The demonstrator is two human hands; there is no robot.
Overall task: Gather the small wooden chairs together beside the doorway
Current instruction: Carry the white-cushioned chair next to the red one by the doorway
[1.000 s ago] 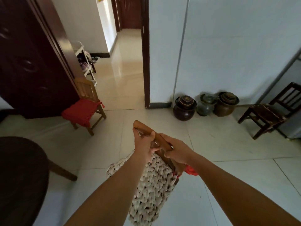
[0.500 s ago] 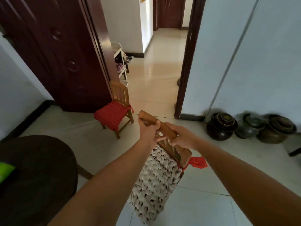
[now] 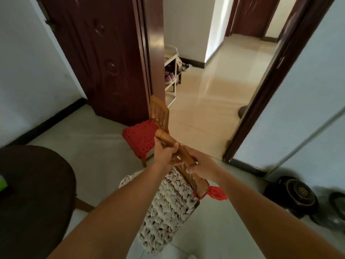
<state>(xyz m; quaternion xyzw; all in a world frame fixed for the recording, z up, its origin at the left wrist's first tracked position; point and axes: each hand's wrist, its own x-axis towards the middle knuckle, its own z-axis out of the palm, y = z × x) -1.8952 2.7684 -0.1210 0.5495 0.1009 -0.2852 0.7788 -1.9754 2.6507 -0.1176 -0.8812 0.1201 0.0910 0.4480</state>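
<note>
One head-worn wide-angle view looks forward and down, facing the doorway (image 3: 214,113) from near; edges seem warped.

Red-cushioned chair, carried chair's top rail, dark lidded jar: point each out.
Red-cushioned chair (image 3: 139,140), head view, on its red woven seat.
Carried chair's top rail (image 3: 165,139), head view, its bare far end.
Dark lidded jar (image 3: 299,191), head view, centre of its lid.

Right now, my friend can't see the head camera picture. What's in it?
A left hand and right hand grip the backrest of a small wooden chair with a cream knitted cover, near a small wooden chair with a red knitted cushion beside the dark-brown door. A round dark table sits left.
</note>
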